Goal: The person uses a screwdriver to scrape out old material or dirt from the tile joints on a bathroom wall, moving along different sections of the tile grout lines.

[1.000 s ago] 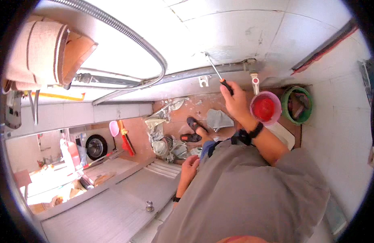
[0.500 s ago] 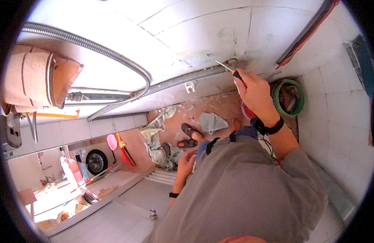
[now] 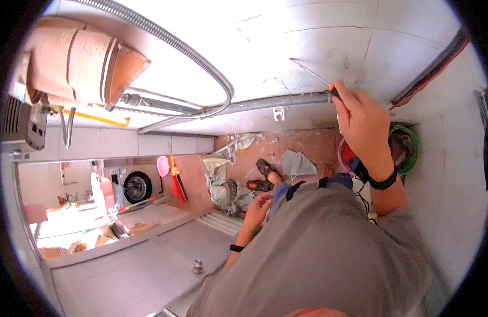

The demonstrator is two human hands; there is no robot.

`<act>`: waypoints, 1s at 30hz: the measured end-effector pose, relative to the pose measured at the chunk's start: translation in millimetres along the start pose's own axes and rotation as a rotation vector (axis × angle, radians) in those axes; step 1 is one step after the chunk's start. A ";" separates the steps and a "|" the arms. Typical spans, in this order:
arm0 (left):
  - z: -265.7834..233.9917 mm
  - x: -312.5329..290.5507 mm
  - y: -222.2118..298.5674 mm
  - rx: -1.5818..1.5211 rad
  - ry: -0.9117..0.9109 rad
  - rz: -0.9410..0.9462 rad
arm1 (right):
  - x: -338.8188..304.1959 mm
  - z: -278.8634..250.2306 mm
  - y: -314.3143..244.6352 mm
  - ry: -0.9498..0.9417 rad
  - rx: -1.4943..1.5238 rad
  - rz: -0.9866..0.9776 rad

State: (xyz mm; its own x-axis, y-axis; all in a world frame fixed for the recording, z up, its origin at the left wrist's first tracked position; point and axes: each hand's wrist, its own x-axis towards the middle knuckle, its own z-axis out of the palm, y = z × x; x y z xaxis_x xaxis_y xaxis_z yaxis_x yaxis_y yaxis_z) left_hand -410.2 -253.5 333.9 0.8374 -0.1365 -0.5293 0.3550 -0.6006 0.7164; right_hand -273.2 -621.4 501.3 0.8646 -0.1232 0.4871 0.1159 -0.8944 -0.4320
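My right hand (image 3: pixel 364 124) is wrapped round the orange-and-black handle of a screwdriver (image 3: pixel 309 70). Its long metal shaft slants up and left in front of the white tiled wall (image 3: pixel 328 39); I cannot tell whether the tip touches the tiles. Just below the shaft a grey pipe (image 3: pixel 270 103) runs along the wall, with a white plastic bracket (image 3: pixel 280 113) under it. Down beside my hip hangs my left hand (image 3: pixel 256 210), holding nothing, its fingers loosely bent and apart.
A ribbed metal hose (image 3: pixel 194 55) loops along the wall near a brown cover (image 3: pixel 80 66). Crumpled plastic sheeting (image 3: pixel 223 190) and a pale cloth (image 3: pixel 298 164) lie on the red floor. A green bucket (image 3: pixel 411 153) stands at right; a door (image 3: pixel 149 274) is at lower left.
The view has shifted, so the surroundings appear farther right. My right hand still grips the screwdriver, its tip now appearing farther above the pipe. My left hand remains low at my side.
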 end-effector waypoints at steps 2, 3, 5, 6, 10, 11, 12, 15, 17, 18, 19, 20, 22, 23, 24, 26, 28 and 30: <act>1.8 1.7 -2.8 -0.016 0.015 0.017 | 9.3 7.4 -7.9 -0.074 -0.033 -0.041; 0.3 3.9 -1.5 -0.027 0.030 0.036 | 11.5 17.6 -12.7 -0.113 -0.072 -0.064; -3.9 2.4 1.0 -0.066 0.070 0.034 | 15.4 21.0 -21.8 -0.152 -0.099 -0.111; -6.3 -0.3 2.6 -0.102 0.105 0.026 | 14.0 11.9 -26.4 -0.115 -0.081 -0.115; -16.2 1.3 20.3 -0.053 0.158 0.030 | 26.4 -15.6 -36.9 -0.098 -0.083 -0.084; -18.7 1.7 26.3 -0.062 0.165 0.026 | 28.2 -9.4 -39.2 -0.102 -0.082 -0.095; -22.1 3.2 36.8 -0.070 0.168 0.071 | 32.8 -1.2 -39.8 -0.104 -0.147 -0.140; -39.6 33.6 37.7 -0.055 0.176 0.197 | 41.8 -3.1 -56.1 -0.087 -0.246 -0.199; -60.8 47.6 82.2 0.113 0.295 0.370 | 42.8 -17.4 -68.7 -0.078 -0.286 -0.209; -72.3 53.7 110.1 0.179 0.380 0.503 | 44.8 -27.4 -72.7 -0.066 -0.303 -0.202; -78.1 64.1 122.9 0.162 0.415 0.561 | 44.7 -32.7 -74.8 -0.057 -0.323 -0.193; -83.4 71.9 136.6 0.153 0.445 0.623 | 44.9 -29.8 -75.8 -0.054 -0.328 -0.203; -87.2 89.4 171.7 0.095 0.533 0.753 | 49.3 -15.0 -78.8 -0.108 -0.377 -0.316; -88.3 103.3 181.8 0.106 0.614 0.780 | 50.2 -16.4 -84.8 -0.096 -0.379 -0.327; -90.8 115.4 189.4 0.121 0.704 0.798 | 49.2 -17.3 -93.2 -0.107 -0.388 -0.324; -93.9 139.1 200.4 0.268 0.885 0.872 | 50.0 -25.2 -104.2 -0.111 -0.396 -0.348; -92.0 156.1 211.3 0.221 0.935 0.864 | 53.7 -38.9 -107.3 -0.127 -0.450 -0.254; -84.5 168.9 220.3 0.134 0.926 0.833 | 55.7 -22.0 -94.8 -0.177 -0.446 -0.322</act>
State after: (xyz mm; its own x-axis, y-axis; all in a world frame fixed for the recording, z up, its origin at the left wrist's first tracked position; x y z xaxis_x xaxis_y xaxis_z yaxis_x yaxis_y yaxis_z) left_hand -155.4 -342.3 440.7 0.7837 0.0587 0.6184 -0.4219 -0.6803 0.5993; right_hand -246.8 -552.9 586.0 0.8929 0.2251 0.3899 0.2029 -0.9743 0.0979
